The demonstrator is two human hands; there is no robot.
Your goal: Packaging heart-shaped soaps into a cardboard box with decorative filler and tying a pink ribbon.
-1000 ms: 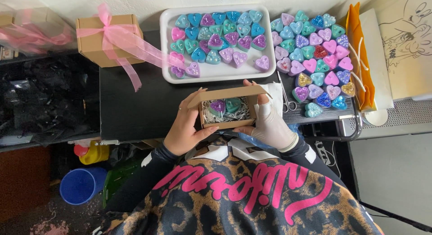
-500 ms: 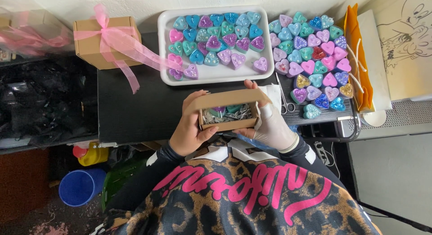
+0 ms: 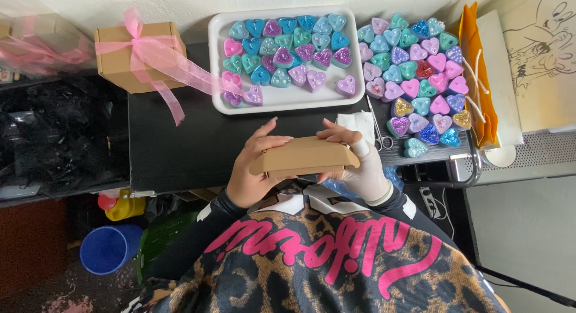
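Both hands, left (image 3: 252, 175) and gloved right (image 3: 360, 166), grip a smooth brown cardboard box (image 3: 305, 157), apparently closed.

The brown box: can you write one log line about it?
brown box closed | left hand and right hand grip its ends | above black table | heart shapes in white tray

Your hands hold the box (image 3: 305, 156) over the bench (image 3: 180, 145); beyond it sits the tray (image 3: 282, 97), the ribboned box (image 3: 135, 55) to its left.

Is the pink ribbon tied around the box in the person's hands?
No, the pink ribbon wraps the closed box on the table; the held cardboard box is bare.
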